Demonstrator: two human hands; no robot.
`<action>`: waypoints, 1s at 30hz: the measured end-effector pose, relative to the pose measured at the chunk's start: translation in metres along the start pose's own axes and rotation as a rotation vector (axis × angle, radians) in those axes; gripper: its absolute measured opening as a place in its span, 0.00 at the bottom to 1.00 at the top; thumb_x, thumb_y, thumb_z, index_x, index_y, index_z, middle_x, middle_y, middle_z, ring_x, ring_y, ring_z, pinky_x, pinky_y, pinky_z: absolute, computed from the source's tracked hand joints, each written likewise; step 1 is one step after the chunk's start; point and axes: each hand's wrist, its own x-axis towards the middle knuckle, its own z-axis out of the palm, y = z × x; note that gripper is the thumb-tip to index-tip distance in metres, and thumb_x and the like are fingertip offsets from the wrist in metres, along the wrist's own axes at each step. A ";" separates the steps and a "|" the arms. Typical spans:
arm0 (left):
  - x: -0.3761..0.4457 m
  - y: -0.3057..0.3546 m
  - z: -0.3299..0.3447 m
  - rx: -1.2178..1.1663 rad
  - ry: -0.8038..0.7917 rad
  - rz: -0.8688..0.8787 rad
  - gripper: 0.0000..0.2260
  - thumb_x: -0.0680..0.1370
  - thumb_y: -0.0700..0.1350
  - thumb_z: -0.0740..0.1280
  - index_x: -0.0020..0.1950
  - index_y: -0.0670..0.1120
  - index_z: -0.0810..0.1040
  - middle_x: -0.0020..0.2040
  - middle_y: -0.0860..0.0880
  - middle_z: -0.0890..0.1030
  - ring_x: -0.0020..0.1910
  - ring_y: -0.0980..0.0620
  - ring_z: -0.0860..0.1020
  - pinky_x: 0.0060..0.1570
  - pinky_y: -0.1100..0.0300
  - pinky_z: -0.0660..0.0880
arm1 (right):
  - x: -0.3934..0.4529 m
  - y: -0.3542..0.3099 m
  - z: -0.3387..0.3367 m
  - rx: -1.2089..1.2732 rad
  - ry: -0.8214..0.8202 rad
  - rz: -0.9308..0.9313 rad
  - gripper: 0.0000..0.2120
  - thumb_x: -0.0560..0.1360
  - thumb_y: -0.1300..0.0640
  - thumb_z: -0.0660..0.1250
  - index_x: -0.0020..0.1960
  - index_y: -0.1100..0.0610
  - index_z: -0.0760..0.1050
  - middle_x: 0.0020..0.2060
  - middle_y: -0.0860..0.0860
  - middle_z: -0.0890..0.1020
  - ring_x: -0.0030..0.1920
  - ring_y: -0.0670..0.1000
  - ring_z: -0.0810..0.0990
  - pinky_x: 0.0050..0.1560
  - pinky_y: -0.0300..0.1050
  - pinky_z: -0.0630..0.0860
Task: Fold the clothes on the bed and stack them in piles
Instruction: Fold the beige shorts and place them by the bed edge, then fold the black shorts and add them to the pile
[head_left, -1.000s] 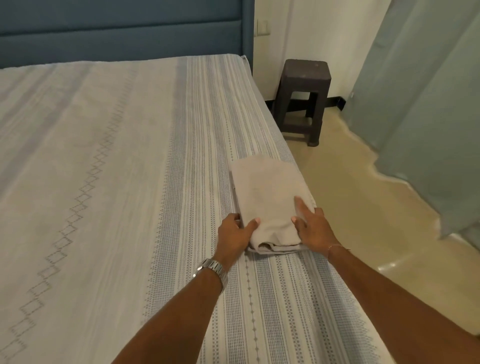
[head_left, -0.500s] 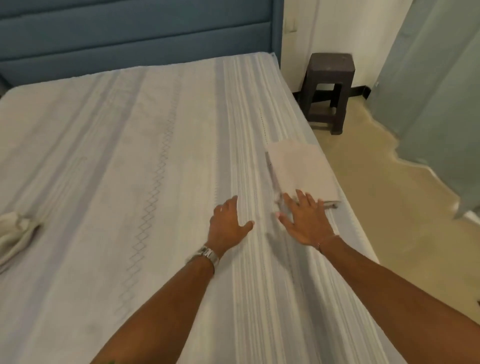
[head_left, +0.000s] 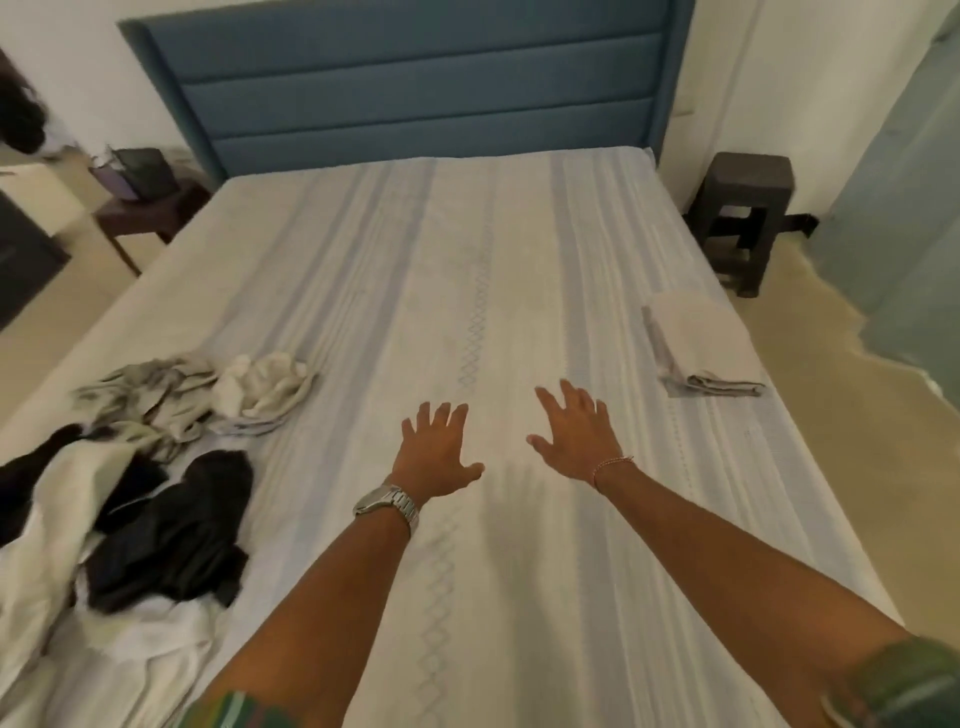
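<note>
A folded beige garment (head_left: 696, 343) lies near the right edge of the striped bed (head_left: 467, 291). A heap of unfolded clothes sits at the left: a crumpled grey-white piece (head_left: 208, 395), a black garment (head_left: 176, 530) and a white one (head_left: 47, 519). My left hand (head_left: 435, 452), with a metal watch on the wrist, and my right hand (head_left: 576, 434) hover over the middle of the bed, fingers spread, holding nothing. Both hands are well apart from the folded piece and from the heap.
A blue padded headboard (head_left: 415, 88) stands at the far end. A dark stool (head_left: 743, 213) is on the floor to the right, beside a grey-green curtain (head_left: 904, 234). A small dark table with a box (head_left: 140, 192) stands at the left.
Both hands let go of the folded beige garment and moved left to the middle of the bed. The view swung left, bringing the unfolded heap into sight.
</note>
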 end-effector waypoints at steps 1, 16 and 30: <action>-0.017 -0.018 -0.002 -0.002 0.003 -0.025 0.43 0.77 0.62 0.68 0.83 0.47 0.50 0.82 0.43 0.54 0.81 0.37 0.48 0.77 0.37 0.51 | -0.003 -0.018 0.000 0.001 -0.006 -0.007 0.37 0.82 0.40 0.61 0.83 0.51 0.48 0.82 0.60 0.50 0.80 0.64 0.52 0.78 0.64 0.52; -0.246 -0.288 -0.012 -0.016 -0.067 -0.327 0.38 0.79 0.59 0.67 0.81 0.46 0.55 0.78 0.40 0.60 0.79 0.35 0.55 0.75 0.36 0.57 | -0.031 -0.333 0.053 0.011 -0.118 -0.324 0.37 0.80 0.42 0.66 0.82 0.53 0.54 0.80 0.61 0.56 0.77 0.64 0.62 0.75 0.60 0.62; -0.246 -0.416 0.082 -0.026 -0.171 -0.407 0.32 0.79 0.56 0.68 0.78 0.45 0.63 0.78 0.39 0.61 0.77 0.37 0.58 0.75 0.38 0.59 | 0.028 -0.458 0.233 0.294 -0.384 -0.376 0.33 0.80 0.48 0.68 0.80 0.53 0.59 0.77 0.60 0.64 0.73 0.62 0.68 0.72 0.56 0.68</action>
